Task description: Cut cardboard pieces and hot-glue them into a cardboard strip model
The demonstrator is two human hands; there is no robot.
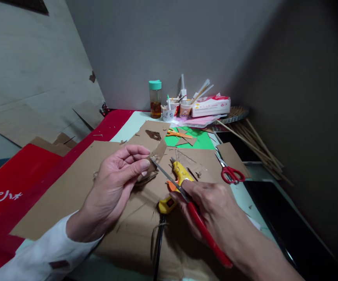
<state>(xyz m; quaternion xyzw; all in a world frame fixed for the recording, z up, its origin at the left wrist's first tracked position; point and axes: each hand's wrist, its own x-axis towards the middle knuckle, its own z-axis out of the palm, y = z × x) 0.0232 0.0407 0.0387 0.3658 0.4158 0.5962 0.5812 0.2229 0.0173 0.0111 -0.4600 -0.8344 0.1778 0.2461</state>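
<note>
My left hand (119, 181) pinches a torn, curved piece of cardboard (160, 149) between thumb and fingertips. Its edge is ragged, with the corrugation showing. My right hand (212, 210) is closed round red-handled scissors (205, 234), seen edge-on. Their narrow metal blade reaches up and left, and its tip meets the ragged edge beside my left thumb. Behind the blade a yellow glue gun (182, 171) lies on the cardboard sheet (60, 183), partly hidden by my right hand. More ragged cardboard (147, 178) shows below my left fingers.
Red-looped scissors (232, 175) lie to the right, near a black flat panel (285, 226) and wooden sticks (259, 144). Orange scissors (179, 134) rest on a green sheet (205, 141). A bottle (155, 99), paper cups (185, 109) and a tissue pack (211, 107) stand by the wall.
</note>
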